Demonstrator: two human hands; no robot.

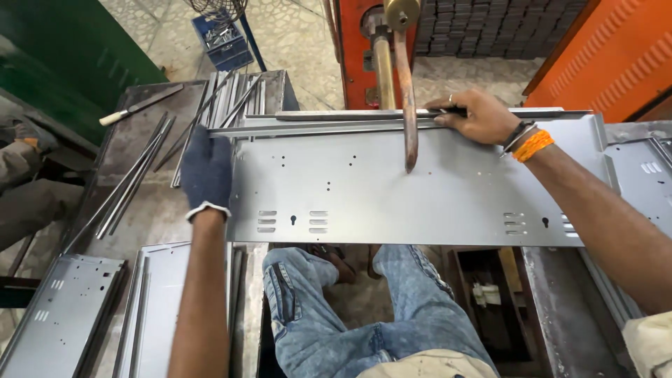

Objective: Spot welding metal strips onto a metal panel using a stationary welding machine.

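The grey sheet-metal panel (420,189) is lying with its long axis from 9 to 3 o'clock. The gloved left hand (207,171) is gripping its 9 o'clock end; the bare right hand (479,115) is pressing flat on a metal strip (392,120) at its 12 o'clock edge.

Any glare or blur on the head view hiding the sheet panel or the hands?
Head view: soft, even light, only a mild sheen on the grey sheet panel, its holes and slots readable; the gloved left hand and bare right hand are sharp; wide-angle lens bows the edges; the pit under the bench is dark, detail lost there.
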